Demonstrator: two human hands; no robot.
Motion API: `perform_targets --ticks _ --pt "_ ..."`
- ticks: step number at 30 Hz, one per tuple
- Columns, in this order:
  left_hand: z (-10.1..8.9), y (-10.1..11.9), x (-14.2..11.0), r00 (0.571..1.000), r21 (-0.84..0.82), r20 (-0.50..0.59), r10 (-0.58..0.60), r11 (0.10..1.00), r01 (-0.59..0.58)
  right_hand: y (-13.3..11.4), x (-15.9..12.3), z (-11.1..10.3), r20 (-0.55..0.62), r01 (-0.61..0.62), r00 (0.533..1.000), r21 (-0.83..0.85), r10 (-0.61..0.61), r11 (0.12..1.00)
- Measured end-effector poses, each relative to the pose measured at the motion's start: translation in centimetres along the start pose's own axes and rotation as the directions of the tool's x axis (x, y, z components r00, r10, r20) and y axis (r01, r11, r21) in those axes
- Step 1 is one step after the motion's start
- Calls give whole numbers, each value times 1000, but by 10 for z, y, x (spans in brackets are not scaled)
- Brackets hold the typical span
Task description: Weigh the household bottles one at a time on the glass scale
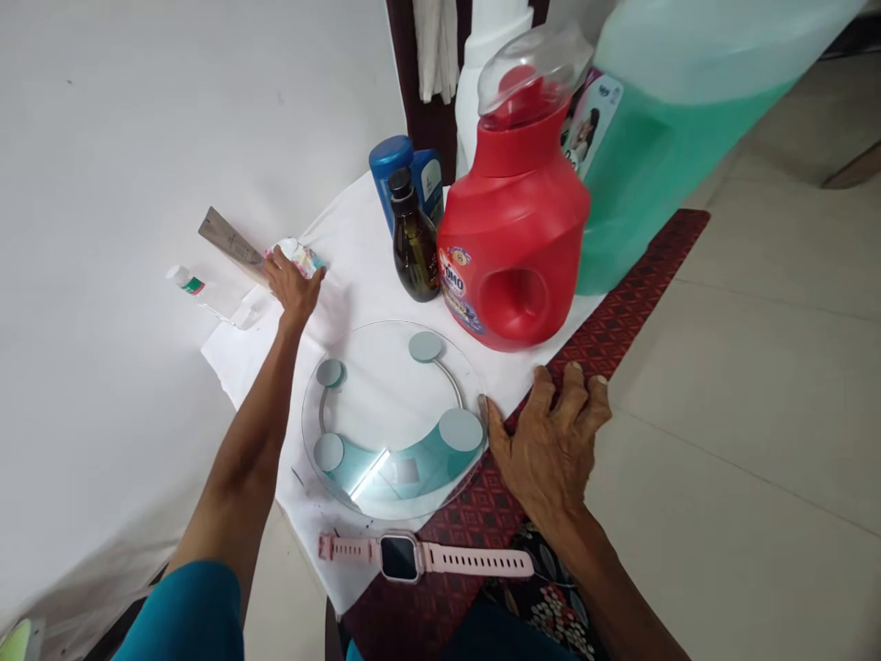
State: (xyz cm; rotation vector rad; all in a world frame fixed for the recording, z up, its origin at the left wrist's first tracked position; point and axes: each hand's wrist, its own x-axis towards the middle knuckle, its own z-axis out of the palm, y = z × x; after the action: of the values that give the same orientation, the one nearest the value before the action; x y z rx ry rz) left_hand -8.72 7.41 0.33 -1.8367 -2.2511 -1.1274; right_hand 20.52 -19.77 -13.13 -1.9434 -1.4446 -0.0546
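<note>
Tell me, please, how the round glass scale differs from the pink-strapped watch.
The glass scale is round and largely see-through; the watch is long and narrow, with pink straps. The scale shows four grey discs, while the watch has one dark square face. The scale covers far more area than the watch. Both lie flat, partly over white cloth, partly over red patterned cloth.

Our 1 visible sleeve, short, teal (plain, to our eyes), bare left hand, bare right hand
</note>
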Motion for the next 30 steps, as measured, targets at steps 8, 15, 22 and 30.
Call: perform_targets --ticks 8,15,22,30 --pt "47 -10 42 969 9 135 -209 978 210 -1 2 -3 -27 40 999 -42 -42 998" --pt "55 -22 54 987 126 57 -147 982 139 -2 3 -4 -6 18 1000 -31 -18 999" --pt "23 -34 27 990 100 142 -4 995 -10 -3 2 -3 3 -11 1000 -10 11 1000" --pt "-32 -52 -16 998 -435 -50 32 899 -50 -3 0 3 9 -46 999 20 46 999"
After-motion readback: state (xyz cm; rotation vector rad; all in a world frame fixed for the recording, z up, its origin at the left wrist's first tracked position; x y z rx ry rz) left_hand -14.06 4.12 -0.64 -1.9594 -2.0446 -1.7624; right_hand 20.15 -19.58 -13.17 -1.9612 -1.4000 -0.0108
